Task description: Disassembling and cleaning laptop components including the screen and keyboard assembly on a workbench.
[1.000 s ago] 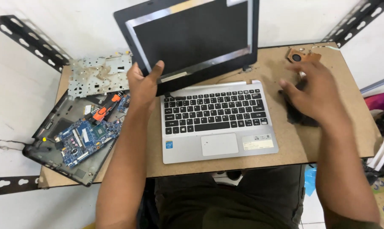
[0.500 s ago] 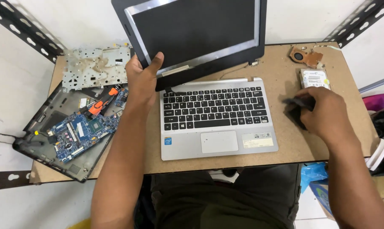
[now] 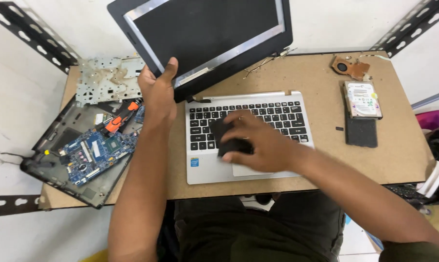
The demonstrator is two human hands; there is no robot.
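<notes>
My left hand grips the lower left corner of a black laptop screen panel, holding it tilted up behind a silver keyboard deck. The panel looks loose from the deck, with thin cables trailing at its right corner. My right hand rests over the middle of the keyboard and holds a small black object against the keys; its shape is partly hidden by my fingers.
At the left lies an opened laptop base with a blue circuit board and an orange-handled tool, with a bare metal plate behind. A hard drive, black pad and copper cooler sit right.
My right hand moved from the table's right side to the keyboard, carrying the small black object. A black pad now lies uncovered below the hard drive. The left hand keeps its hold on the screen.
</notes>
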